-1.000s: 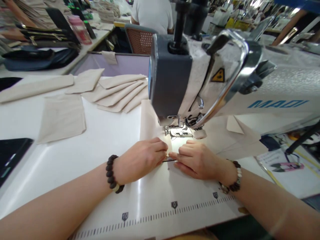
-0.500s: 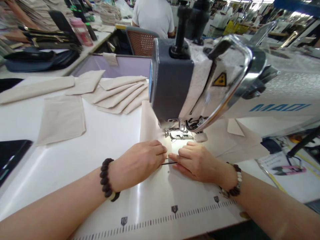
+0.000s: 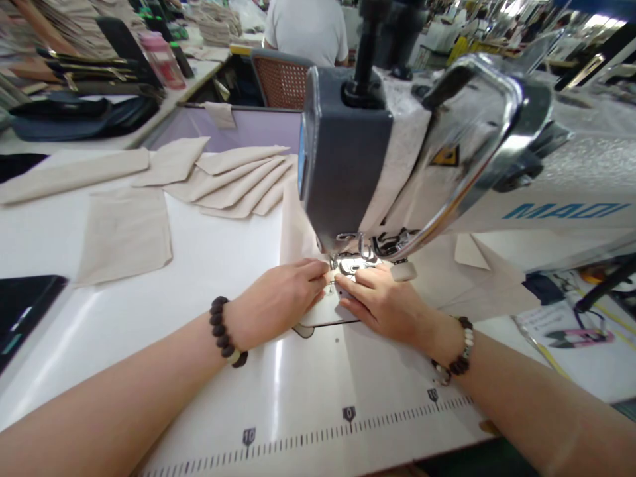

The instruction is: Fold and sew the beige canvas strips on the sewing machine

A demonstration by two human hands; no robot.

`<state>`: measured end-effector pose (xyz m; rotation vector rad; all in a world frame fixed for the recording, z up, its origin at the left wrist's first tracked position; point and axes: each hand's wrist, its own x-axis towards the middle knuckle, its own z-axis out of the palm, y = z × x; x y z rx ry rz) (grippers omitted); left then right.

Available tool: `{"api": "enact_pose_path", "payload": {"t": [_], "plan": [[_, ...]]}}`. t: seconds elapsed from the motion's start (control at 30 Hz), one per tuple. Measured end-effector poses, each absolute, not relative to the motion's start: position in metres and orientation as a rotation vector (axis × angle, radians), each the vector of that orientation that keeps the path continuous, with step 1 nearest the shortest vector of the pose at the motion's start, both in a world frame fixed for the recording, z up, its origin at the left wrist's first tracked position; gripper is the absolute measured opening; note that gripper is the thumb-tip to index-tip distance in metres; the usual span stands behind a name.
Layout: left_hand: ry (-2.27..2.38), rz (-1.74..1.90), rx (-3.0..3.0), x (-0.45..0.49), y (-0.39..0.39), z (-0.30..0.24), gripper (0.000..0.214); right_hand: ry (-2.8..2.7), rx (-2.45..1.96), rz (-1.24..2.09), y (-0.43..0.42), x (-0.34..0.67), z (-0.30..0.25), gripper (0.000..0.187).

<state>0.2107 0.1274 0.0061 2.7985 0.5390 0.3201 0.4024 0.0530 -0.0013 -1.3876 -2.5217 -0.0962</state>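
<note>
A beige fabric piece (image 3: pixel 294 225) lies under the head of the sewing machine (image 3: pixel 348 152), to the left of the needle. At its near edge, my left hand (image 3: pixel 281 298) has its fingers pressed together on the cloth; the fingertips sit just left of the presser foot (image 3: pixel 354 264). My right hand (image 3: pixel 392 305) rests palm down just right of the needle area. Its index finger and thumb are stretched out and apart, pointing at the left fingertips. The stitching point itself is partly hidden by my fingers.
Several folded beige pieces (image 3: pixel 238 182) fan out behind on the left, near a single square piece (image 3: pixel 124 235). A dark phone-like device (image 3: pixel 27 311) lies at the left edge. Pink thread snips (image 3: pixel 579 338) are at right. A person (image 3: pixel 305 30) sits beyond.
Both hands have moved forward, closer to the presser foot, carrying the cloth edge along. More of the metal plate shows in front. My right index finger and thumb have spread apart.
</note>
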Motion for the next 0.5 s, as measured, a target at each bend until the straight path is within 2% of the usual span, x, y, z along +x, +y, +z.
{"api": "enact_pose_path", "payload": {"t": [0.5], "plan": [[0.534,0.269,2.904,0.2132,0.1323,0.0089,0.017,-2.513,-1.43,-0.066,0.0539,0.4023,-0.0018,0.034]]}}
